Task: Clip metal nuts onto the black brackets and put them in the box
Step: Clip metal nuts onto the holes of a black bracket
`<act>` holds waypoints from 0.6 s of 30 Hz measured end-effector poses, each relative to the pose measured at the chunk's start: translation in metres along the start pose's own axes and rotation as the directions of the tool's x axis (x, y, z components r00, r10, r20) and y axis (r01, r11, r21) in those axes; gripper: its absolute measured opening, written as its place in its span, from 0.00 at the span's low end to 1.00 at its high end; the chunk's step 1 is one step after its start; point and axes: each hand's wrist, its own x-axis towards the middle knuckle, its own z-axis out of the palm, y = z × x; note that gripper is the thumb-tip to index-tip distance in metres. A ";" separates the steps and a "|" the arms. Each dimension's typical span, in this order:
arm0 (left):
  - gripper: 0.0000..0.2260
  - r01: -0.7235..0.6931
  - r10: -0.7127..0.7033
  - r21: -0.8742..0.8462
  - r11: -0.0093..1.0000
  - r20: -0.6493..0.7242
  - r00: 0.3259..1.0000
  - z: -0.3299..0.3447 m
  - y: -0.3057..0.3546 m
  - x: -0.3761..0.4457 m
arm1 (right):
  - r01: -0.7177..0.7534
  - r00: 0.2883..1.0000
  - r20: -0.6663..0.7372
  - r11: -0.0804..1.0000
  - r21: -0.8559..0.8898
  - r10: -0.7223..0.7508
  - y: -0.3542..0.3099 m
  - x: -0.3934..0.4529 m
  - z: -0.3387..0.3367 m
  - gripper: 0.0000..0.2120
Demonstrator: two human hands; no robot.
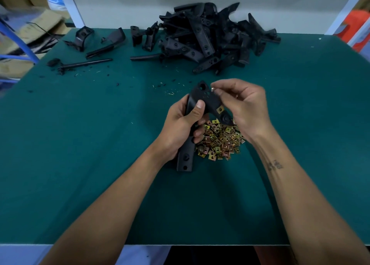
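Steadying the long black plastic bracket (202,102) in our left grip (180,124), our right grip (243,104) pinches a small brass-coloured metal nut (213,89) to clip it on.

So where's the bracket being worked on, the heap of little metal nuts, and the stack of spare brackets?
held bracket (202,98), head view: its upper plate.
pile of metal nuts (220,140), head view: the heap's middle.
pile of black brackets (206,38), head view: a long strip.

a black bracket (202,98) stands tilted above a heap of brass-coloured nuts (220,141), one nut (220,109) already clipped on.
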 end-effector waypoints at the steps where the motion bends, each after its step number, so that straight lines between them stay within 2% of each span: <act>1: 0.06 -0.001 0.000 0.006 1.000 0.011 1.000 0.000 0.000 0.000 | 0.003 1.000 0.009 1.000 0.011 -0.003 -0.001 -0.001 0.002 0.09; 3: 0.06 0.001 -0.001 0.013 1.000 0.028 1.000 0.000 0.000 0.000 | -0.041 0.999 -0.023 0.990 0.131 0.045 -0.003 -0.001 0.003 0.08; 5: 0.06 0.002 -0.002 0.017 1.000 0.040 0.999 0.000 0.000 0.000 | -0.111 0.990 -0.049 0.943 0.314 0.133 -0.006 -0.001 0.001 0.08; 7: 0.06 0.000 -0.001 0.019 1.000 0.043 0.999 0.000 0.001 0.000 | -0.167 0.980 -0.030 0.894 0.417 0.197 -0.008 -0.002 -0.001 0.07; 12: 0.08 0.005 -0.005 0.015 1.000 0.032 0.999 0.000 0.000 0.000 | -0.225 0.972 0.020 0.895 0.384 0.235 -0.013 -0.007 0.004 0.06; 16: 0.12 0.011 -0.011 0.036 0.999 0.013 1.000 0.001 0.000 0.000 | -0.183 0.978 -0.036 0.930 0.317 0.205 -0.014 -0.008 0.008 0.05; 18: 0.10 0.009 -0.009 0.052 0.999 0.004 1.000 0.001 0.000 0.000 | -0.179 0.976 -0.068 0.938 0.296 0.208 -0.015 -0.009 0.011 0.04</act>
